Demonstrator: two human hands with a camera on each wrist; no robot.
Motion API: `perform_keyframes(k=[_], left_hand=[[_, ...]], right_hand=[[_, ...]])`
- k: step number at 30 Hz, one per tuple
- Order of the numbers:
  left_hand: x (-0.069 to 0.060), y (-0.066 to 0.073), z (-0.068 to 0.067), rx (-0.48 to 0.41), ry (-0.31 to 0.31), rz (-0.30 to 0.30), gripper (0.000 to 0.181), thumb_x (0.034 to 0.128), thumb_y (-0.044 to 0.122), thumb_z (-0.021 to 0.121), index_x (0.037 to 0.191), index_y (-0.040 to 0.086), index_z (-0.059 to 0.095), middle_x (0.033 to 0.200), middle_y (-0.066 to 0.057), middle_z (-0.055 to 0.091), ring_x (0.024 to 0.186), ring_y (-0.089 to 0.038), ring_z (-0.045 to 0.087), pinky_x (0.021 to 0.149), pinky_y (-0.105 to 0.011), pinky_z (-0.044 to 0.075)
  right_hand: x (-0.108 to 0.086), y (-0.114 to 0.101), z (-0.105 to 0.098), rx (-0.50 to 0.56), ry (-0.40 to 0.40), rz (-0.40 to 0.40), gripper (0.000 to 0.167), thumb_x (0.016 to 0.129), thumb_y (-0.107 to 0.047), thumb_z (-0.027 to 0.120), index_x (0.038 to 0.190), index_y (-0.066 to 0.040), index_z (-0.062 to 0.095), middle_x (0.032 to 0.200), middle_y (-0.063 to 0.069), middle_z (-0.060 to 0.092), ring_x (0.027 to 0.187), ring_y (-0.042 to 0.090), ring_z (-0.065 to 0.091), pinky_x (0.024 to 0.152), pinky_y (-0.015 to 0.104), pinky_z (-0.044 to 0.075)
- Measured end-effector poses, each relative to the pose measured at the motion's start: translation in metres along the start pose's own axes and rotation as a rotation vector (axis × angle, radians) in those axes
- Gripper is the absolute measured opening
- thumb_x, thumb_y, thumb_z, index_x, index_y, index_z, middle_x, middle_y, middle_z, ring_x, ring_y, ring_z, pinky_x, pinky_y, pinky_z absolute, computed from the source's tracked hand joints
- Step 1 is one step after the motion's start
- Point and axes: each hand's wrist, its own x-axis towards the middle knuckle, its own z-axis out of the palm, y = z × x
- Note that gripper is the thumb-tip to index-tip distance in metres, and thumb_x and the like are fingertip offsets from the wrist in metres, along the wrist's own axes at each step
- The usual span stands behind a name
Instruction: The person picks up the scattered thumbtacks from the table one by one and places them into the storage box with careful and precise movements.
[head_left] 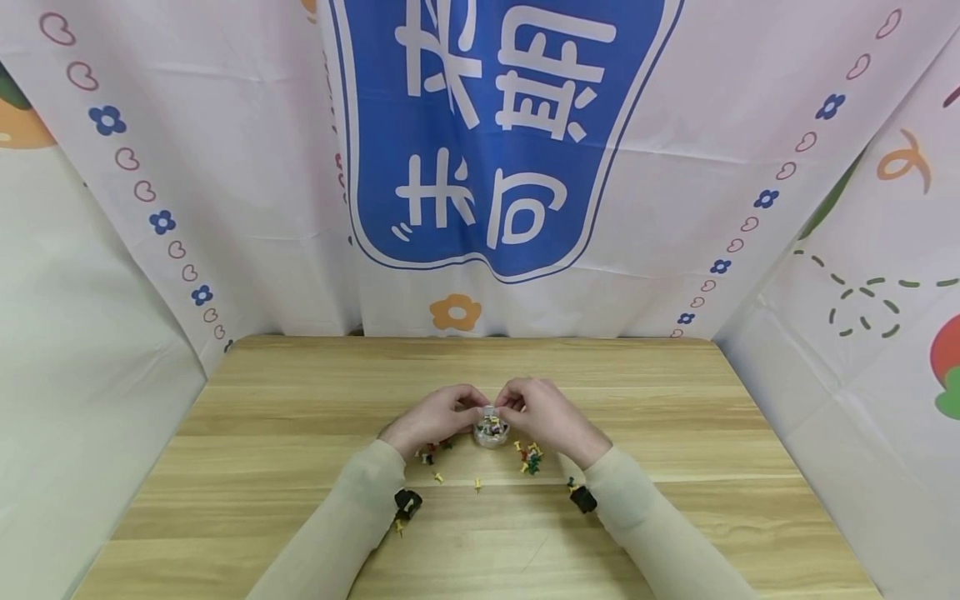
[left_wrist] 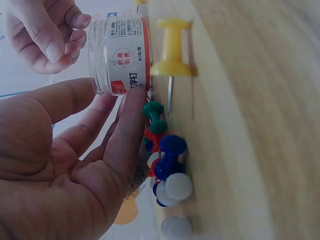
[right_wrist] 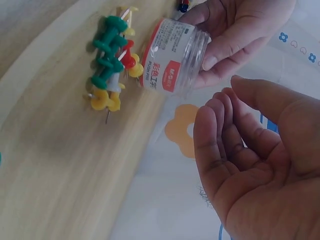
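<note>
On a wood-grain bench [head_left: 300,417], a clear plastic push-pin jar [head_left: 491,437], lidless and partly filled with coloured pins, appears to stand upright between a person's two hands. The left hand [head_left: 438,419], at 9 o'clock from the jar, holds its side between thumb and fingers, probably because so light a container could slide or tip. The right hand [head_left: 543,417], at 3 o'clock, has its fingers bent and the tips narrowed together near the threaded mouth; whether a pin is between them, I cannot tell. At 4 o'clock lies a cluster of green, yellow, red and white push pins [right_wrist: 107,55]; near 8 o'clock lies a second group, with green, red, blue and white pins [left_wrist: 171,152]. One yellow pin [head_left: 477,484] lies apart, near 6 o'clock. The loose pins seem kept close to the jar for short reaches, each heap on one hand's own side.
</note>
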Motion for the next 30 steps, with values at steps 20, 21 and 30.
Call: perform_keyframes(k=[20,21,30], left_hand=[[0.000,0.000,0.002,-0.023,0.009,-0.012,0.023,0.1163,0.019,0.071,0.136,0.010,0.078,0.138,-0.011,0.078,0.119,-0.021,0.072,0.101,-0.037,0.062],[0.000,0.000,0.002,-0.023,0.009,-0.013,0.022,0.1163,0.019,0.071,0.135,0.010,0.078,0.138,-0.011,0.078,0.118,-0.020,0.072,0.101,-0.037,0.063],[0.000,0.001,0.001,-0.016,0.013,-0.012,0.021,0.1162,0.020,0.072,0.134,0.011,0.078,0.137,-0.010,0.078,0.119,-0.021,0.072,0.101,-0.038,0.061]], right_hand=[[-0.011,0.017,-0.021,-0.104,-0.113,-0.051,0.004,0.105,-0.004,0.081,0.106,-0.006,0.083,0.097,0.000,0.080,0.087,0.007,0.068,0.083,0.023,0.061],[-0.012,0.018,-0.022,-0.110,-0.119,-0.053,0.005,0.104,-0.002,0.081,0.106,-0.006,0.083,0.097,0.000,0.080,0.087,0.007,0.068,0.083,0.024,0.061],[-0.013,0.026,-0.022,-0.191,-0.156,-0.067,0.017,0.100,0.007,0.075,0.106,-0.006,0.084,0.098,0.000,0.081,0.086,0.007,0.067,0.082,0.026,0.061]])
